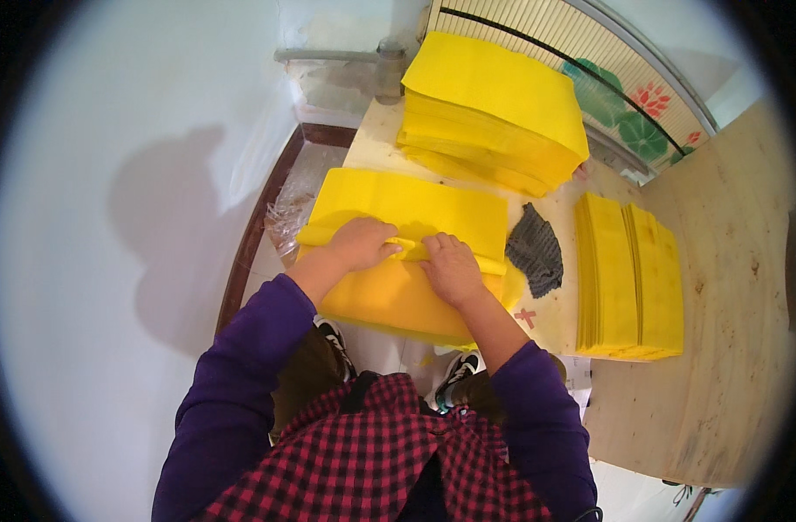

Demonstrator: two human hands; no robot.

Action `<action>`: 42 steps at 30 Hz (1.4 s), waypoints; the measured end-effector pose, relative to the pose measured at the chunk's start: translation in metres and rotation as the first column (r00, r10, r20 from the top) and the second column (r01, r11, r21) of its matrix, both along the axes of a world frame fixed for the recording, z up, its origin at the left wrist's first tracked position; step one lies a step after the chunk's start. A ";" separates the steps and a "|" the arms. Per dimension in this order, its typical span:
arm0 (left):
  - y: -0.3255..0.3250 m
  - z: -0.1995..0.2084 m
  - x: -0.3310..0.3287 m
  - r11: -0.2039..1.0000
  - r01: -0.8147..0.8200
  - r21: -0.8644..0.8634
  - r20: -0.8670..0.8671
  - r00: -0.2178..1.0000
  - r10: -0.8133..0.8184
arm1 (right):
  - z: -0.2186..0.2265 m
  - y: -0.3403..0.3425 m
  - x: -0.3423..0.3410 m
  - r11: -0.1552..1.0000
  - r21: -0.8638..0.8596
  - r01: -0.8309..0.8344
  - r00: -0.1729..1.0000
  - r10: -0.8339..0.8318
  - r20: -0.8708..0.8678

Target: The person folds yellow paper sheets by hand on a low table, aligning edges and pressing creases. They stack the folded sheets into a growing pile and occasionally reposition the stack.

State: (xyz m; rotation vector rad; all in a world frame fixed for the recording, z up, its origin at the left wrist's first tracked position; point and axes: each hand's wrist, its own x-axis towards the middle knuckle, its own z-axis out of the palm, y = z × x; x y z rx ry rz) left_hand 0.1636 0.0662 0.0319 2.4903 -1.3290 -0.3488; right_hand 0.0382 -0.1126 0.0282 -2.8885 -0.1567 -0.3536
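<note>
A stack of yellow cloth sheets [389, 296] lies at the near edge of the table in front of me. Across its top runs a folded or rolled-up edge of the uppermost yellow sheet [424, 197]. My left hand [363, 244] grips this fold left of its middle, fingers curled over it. My right hand [451, 268] closes on the same fold a little to the right, its fingertips near the left hand's. Between the hands a bit of the fold stands up. What lies under my palms is hidden.
A tall pile of yellow sheets [494, 96] stands at the back. To the right are two bundles of folded yellow sheets [628, 278]. A dark grey cloth [535, 250] lies between. Wall [93, 261] on the left; clear plastic wrap [291, 217] beside the table.
</note>
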 end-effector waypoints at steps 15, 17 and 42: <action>-0.016 0.010 0.022 0.984 0.138 0.112 -0.019 0.990 -0.136 | 0.030 -0.003 0.035 0.976 -0.205 0.078 0.936 -0.142 -0.321; -0.018 0.015 0.022 0.986 0.157 -0.049 0.268 0.953 -0.138 | 0.040 -0.009 0.037 0.985 -0.136 0.105 0.910 -0.151 -0.387; -0.008 0.125 0.010 0.975 0.078 0.208 -0.043 0.997 -0.071 | 0.110 -0.001 0.015 0.976 -0.158 0.150 0.948 -0.187 -0.257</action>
